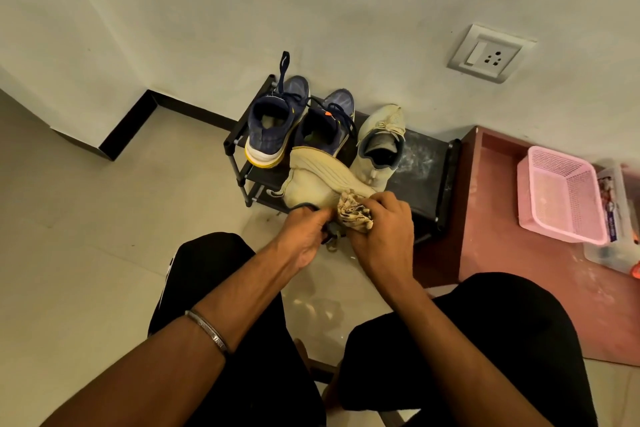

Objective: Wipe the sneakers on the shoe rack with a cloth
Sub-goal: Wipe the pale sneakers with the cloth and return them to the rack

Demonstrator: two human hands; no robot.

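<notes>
At centre frame, the white sneaker is gripped at its collar by the left hand, seemingly to steady it, while a bunched cloth is clutched against it by the right hand. Beyond, the shoe rack carries the navy pair and the other white sneaker.

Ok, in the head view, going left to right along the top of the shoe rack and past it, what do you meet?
Left navy sneaker → right navy sneaker → cream sneaker on the rack → dusty bare part of the shoe rack → pink basket on the reddish surface.
</notes>
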